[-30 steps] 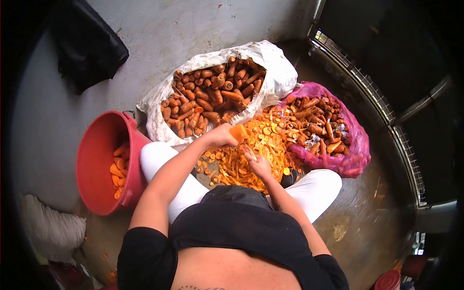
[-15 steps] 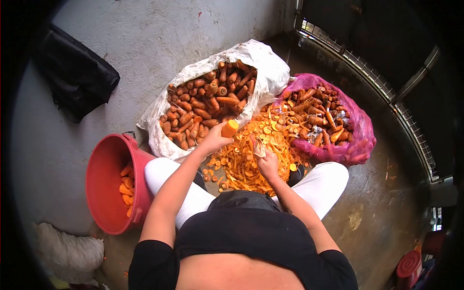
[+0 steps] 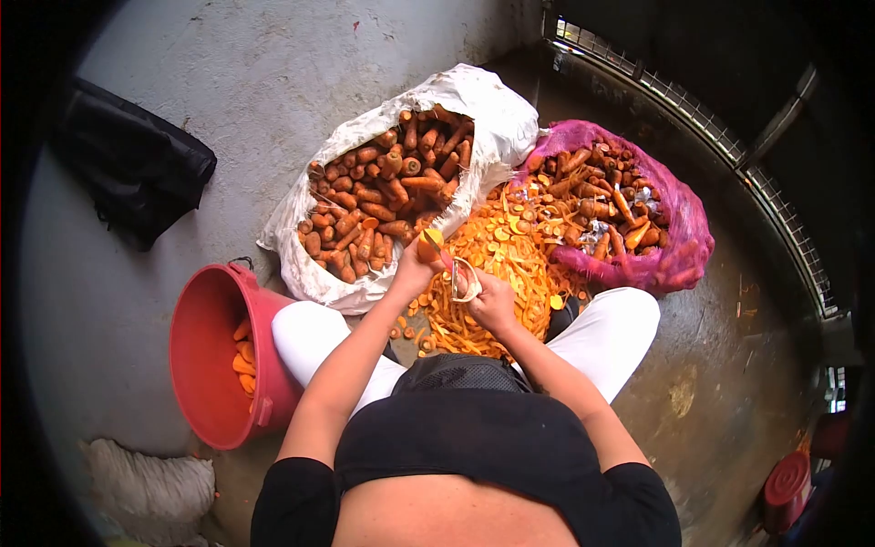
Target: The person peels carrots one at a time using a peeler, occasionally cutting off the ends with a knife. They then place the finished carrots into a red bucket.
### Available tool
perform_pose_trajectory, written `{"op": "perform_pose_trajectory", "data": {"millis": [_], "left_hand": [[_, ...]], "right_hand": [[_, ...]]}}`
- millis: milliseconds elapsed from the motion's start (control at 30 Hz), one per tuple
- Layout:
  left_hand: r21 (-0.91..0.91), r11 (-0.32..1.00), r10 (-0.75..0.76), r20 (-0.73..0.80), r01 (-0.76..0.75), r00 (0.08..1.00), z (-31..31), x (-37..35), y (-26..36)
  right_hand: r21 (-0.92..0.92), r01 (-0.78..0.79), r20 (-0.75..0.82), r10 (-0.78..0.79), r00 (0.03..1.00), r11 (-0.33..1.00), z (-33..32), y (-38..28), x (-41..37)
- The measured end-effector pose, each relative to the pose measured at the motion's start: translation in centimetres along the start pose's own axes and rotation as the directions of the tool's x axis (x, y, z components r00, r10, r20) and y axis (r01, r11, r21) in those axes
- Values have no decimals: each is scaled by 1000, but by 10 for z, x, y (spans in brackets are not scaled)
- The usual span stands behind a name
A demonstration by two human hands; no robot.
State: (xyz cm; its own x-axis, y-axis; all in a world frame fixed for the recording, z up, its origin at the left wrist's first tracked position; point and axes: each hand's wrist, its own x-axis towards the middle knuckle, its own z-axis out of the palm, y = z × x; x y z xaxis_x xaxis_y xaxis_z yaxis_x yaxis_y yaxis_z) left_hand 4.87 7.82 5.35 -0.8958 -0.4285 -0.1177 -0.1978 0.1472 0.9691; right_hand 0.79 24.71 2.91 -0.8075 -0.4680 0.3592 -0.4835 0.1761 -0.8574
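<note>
My left hand is closed around a carrot, its bright orange end sticking up past the fingers. In my right hand is a peeler with a pale curved frame, its blade end close beside the carrot. Both hands are over a heap of orange peelings and cut carrot slices between my legs. Beyond my left hand, unpeeled carrots fill an open white sack.
A pink mesh sack with more carrots and scraps lies at the right. To my left, a red bucket tilts with peeled carrots inside. A black bag is by the wall; a pale sack lies lower left.
My hands have come together: the right hand has brought the peeler up and left to the carrot. The carrot's end now points more upward, and the whole view has shifted slightly.
</note>
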Motion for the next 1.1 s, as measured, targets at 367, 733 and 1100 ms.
{"op": "perform_pose_trajectory", "data": {"millis": [367, 733, 1100], "left_hand": [[-52, 997, 63, -36, -65, 997, 1, 0, -9], [-81, 996, 24, -38, -27, 999, 3, -3, -12], [-593, 738, -70, 406, 321, 911, -35, -17, 30]], "right_hand": [[-76, 43, 4, -43, 999, 996, 4, -1, -2], [-193, -2, 39, 10, 999, 981, 9, 15, -2], [261, -876, 393, 784, 480, 405, 10, 112, 7]]}}
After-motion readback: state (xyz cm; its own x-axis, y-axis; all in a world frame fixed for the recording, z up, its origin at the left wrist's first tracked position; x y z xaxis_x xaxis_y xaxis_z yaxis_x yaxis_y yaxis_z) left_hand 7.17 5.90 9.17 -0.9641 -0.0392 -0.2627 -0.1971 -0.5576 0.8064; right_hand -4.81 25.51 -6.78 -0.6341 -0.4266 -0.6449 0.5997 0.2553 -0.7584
